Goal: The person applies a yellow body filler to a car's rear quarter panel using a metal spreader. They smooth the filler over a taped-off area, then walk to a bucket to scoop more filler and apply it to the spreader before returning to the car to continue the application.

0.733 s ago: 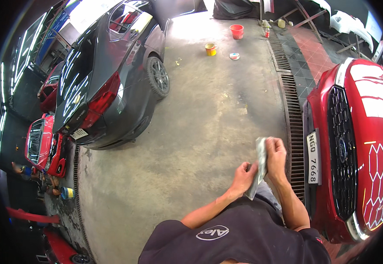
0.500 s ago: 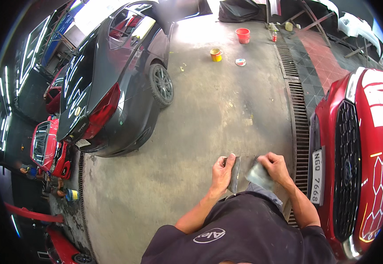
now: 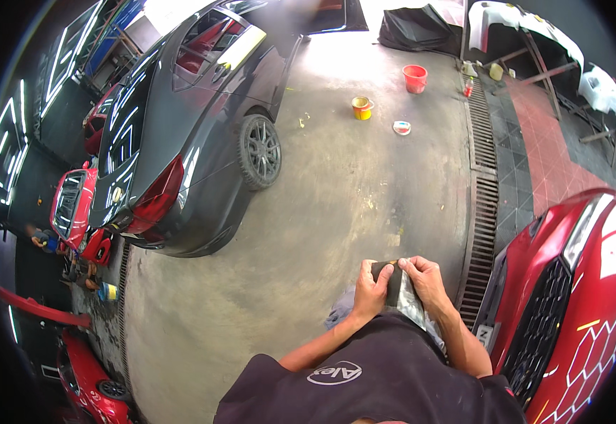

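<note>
In front of my waist, my left hand [image 3: 369, 291] is closed on a flat dark grey pad [image 3: 394, 288], thumb on its upper end. My right hand [image 3: 426, 284] pinches the top of a pale, greyish sheet [image 3: 408, 302] that hangs along the pad's right side. Both thumbs nearly meet at the upper edge, where the sheet and pad come together. Whether the sheet is wrapped round the pad or only lies against it, I cannot tell. Fingers hide the rear of both.
A dark grey car [image 3: 209, 191] stands to the left, a red car [image 3: 590, 304] close on the right. A drain grate [image 3: 483, 240] runs along the floor. Ahead are a yellow can [image 3: 362, 109], a red bucket [image 3: 414, 79] and a white round tin [image 3: 402, 128]. People crouch far left.
My hands were apart, the pad in the left and the sheet blurred in the right. Now they have come together, sheet against pad. The view has turned, shifting the scene slightly.
</note>
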`<move>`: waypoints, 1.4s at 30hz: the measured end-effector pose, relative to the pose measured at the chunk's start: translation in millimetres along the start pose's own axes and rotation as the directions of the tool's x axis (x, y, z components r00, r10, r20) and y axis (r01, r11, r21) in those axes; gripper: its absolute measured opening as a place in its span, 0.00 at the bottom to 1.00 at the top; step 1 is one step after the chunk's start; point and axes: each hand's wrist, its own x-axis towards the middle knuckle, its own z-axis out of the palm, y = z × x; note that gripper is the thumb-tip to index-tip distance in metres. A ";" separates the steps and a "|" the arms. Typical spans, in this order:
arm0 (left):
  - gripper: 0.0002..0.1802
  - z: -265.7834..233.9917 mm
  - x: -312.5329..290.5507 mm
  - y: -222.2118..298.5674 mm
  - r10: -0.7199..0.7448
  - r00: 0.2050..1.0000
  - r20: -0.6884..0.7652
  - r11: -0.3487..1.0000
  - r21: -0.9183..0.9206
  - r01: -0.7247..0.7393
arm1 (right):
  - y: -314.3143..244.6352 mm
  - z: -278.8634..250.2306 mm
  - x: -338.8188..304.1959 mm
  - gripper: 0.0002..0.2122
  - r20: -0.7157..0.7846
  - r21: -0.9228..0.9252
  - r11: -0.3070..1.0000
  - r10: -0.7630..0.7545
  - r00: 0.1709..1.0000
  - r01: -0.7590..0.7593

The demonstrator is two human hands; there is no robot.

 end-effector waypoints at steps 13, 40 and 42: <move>0.16 83.1 275.3 2.2 0.094 0.987 -0.127 0.994 -0.051 -0.101 | -74.8 -53.6 217.1 0.12 0.114 -0.412 0.901 -0.099 0.988 0.138; 0.13 274.5 684.8 5.4 -0.496 0.847 -0.190 0.707 -0.655 0.267 | -227.3 -348.9 691.7 0.24 -0.199 0.292 0.948 0.191 0.961 -0.128; 0.13 279.6 708.7 4.6 -0.512 0.831 -0.217 0.674 -0.702 0.232 | -253.4 -337.2 723.0 0.26 -0.198 0.230 0.964 0.184 0.963 -0.137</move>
